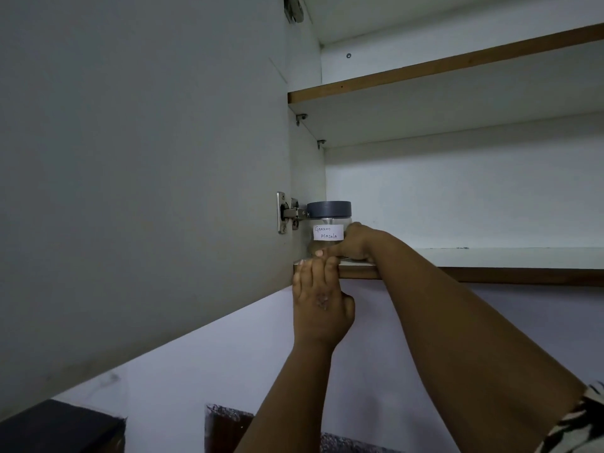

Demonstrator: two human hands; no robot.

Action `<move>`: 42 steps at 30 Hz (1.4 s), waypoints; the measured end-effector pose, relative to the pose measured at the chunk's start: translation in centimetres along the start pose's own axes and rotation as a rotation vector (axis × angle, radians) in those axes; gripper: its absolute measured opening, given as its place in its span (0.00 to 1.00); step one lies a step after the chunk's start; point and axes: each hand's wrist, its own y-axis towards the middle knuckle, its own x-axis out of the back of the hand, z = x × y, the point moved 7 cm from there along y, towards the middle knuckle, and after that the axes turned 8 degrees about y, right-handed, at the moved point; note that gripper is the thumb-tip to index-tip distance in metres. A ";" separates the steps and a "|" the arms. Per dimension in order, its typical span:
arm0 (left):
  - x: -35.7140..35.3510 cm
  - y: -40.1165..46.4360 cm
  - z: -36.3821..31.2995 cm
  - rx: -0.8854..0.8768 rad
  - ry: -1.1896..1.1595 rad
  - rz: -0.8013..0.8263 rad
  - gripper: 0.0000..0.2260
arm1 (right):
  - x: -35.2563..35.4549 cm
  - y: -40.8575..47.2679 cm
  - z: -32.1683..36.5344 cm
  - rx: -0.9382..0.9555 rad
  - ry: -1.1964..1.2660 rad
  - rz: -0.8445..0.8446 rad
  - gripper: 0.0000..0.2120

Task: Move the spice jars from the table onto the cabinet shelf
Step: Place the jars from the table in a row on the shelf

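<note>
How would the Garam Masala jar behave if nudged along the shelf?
The jar looks squat and flat-based, so it would probably slide, not tip. Its clear, smooth wall may be slippery and possibly breakable. It looks mostly empty, likely light.

Clear glossy jar (328, 235) with matt grey plastic lid, white paper label (328, 232), shelf (490, 258) smooth matt white with wood-look edge, shiny metal hinge (289, 213), door (147, 174) was matt.

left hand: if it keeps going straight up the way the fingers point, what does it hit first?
Probably the right hand: the left hand has its fingertips at the shelf front edge, just under the right thumb gripping the Garam Masala jar. Depth is unclear; it may already touch the edge.
</note>
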 end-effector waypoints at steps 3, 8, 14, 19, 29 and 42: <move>0.2 0.1 -0.1 -0.007 0.007 0.000 0.32 | 0.1 -0.2 0.0 0.002 0.010 0.003 0.36; 0.5 0.1 -0.1 -0.014 0.010 0.029 0.32 | 0.3 -0.6 0.2 0.007 -0.010 -0.019 0.39; 0.9 0.1 0.0 -0.016 0.040 0.047 0.33 | 0.5 -0.9 0.0 -0.018 0.007 -0.024 0.41; 0.9 0.1 -0.2 -0.010 0.047 0.039 0.34 | 0.9 -1.5 -0.2 -0.023 0.035 -0.026 0.40; 0.7 0.1 -0.3 -0.015 0.100 0.064 0.32 | 1.2 -2.7 -0.2 -0.079 0.070 -0.011 0.47; 2.4 0.2 -0.1 0.019 -0.149 0.070 0.19 | 2.4 -10.4 -1.5 -0.139 -0.419 -0.238 0.35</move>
